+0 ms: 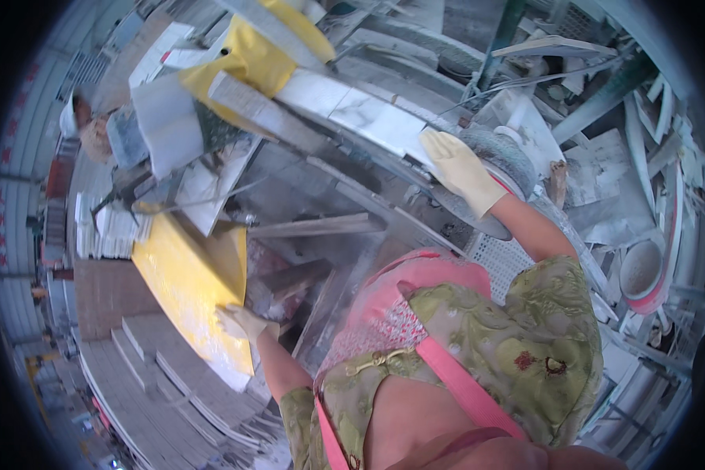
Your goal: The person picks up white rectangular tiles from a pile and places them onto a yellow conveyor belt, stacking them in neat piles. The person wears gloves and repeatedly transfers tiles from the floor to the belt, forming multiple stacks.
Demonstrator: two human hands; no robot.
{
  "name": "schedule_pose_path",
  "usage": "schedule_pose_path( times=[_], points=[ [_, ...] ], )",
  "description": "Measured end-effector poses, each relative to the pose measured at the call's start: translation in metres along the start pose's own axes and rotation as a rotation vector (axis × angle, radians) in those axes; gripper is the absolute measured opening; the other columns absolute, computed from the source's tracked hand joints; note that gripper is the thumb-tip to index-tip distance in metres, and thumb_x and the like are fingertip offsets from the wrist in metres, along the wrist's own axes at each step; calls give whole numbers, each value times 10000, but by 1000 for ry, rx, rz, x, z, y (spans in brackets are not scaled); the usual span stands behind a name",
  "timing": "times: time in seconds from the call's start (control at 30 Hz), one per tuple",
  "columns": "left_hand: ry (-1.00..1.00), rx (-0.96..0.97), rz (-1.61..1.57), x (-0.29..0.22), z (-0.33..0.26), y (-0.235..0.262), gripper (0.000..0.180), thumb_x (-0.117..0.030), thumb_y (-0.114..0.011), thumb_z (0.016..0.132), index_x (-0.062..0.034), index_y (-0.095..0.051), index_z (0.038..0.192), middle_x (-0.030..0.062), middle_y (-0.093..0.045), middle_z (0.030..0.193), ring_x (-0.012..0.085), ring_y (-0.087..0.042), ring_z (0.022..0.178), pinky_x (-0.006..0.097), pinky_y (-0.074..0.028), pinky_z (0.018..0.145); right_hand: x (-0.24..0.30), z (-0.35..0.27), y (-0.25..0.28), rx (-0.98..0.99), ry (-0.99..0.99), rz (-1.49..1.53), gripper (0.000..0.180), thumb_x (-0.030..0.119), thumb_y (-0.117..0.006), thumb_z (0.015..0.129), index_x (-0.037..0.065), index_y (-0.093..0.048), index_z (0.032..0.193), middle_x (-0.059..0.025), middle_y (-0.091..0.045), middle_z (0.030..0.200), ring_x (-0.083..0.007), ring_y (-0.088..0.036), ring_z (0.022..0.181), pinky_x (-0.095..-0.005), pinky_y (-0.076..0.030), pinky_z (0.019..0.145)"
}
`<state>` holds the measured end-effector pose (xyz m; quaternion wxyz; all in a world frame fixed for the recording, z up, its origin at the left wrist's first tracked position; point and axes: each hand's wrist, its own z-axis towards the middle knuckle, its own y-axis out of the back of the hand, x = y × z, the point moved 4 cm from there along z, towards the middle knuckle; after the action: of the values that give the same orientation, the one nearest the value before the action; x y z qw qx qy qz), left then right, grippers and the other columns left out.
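Seemingly at a stone-cutting bench, the person is pressing the gloved right hand [458, 168] flat, fingers extended rather than curled, on the near end of a long white marble strip [345, 106] that is lying along the machine table [493, 258], just beside a round grey grinding wheel [503, 153]. The gloved left hand [243, 319] is reaching down and well apart from the other, closing on the lower corner of a yellow slab [188, 286] that is leaning below the table's left edge; how firmly its fingers are gripping cannot be told. The strip's long axis is running from the right hand up and leftward toward the far end of the table, where a co-worker's yellow-gloved hand [251, 55] is meeting it. Judging from this, the step is being done well if the palm is keeping even downward pressure, fingers clear of the wheel, and the strip is staying parallel to the table's edge.
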<state>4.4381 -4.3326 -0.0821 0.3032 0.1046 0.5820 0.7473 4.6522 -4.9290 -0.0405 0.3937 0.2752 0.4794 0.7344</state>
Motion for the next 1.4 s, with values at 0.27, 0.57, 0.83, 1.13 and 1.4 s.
schedule_pose_path(
  times=[0.27,0.57,0.83,1.13,1.4],
  points=[
    [30,20,-11,39,17,-43,527,-304,-362,1100,10,-449,1514,225,-530,1481,396,-514,1353,452,-412,1151,4,39,8,-162,151,-124,488,170,-598,874,4,-569,1332,-149,-603,1367,-253,-549,1321,-475,-379,1172],
    [14,12,11,36,14,-81,593,-348,-472,1049,-8,-427,1533,222,-475,1530,394,-459,1406,472,-383,1169,17,50,-17,-152,108,-239,541,123,-540,899,-23,-496,1418,-182,-535,1462,-289,-484,1409,-445,-342,1217],
    [-13,129,29,52,31,-82,675,-386,-570,1004,-24,-407,1549,220,-426,1574,392,-410,1454,489,-357,1184,17,61,-14,-45,177,-19,400,113,-553,893,-17,-623,1264,-190,-633,1315,-302,-594,1255,-401,-449,1089],
    [33,-227,-112,-11,-5,-5,316,-206,-641,830,-10,-668,1077,249,-657,1164,397,-597,1145,505,-431,1041,34,146,38,230,-145,137,461,409,-690,898,80,-707,1220,-209,-748,1020,-413,-712,966,-491,-552,834],
    [-58,57,-576,28,-23,38,453,-339,-627,972,-63,-660,1330,195,-616,1414,425,-509,1367,484,-361,1184,319,166,8,411,-96,1336,397,340,-752,931,-10,-719,1116,-31,-713,976,-99,-638,822,-290,-503,717]
  ],
)
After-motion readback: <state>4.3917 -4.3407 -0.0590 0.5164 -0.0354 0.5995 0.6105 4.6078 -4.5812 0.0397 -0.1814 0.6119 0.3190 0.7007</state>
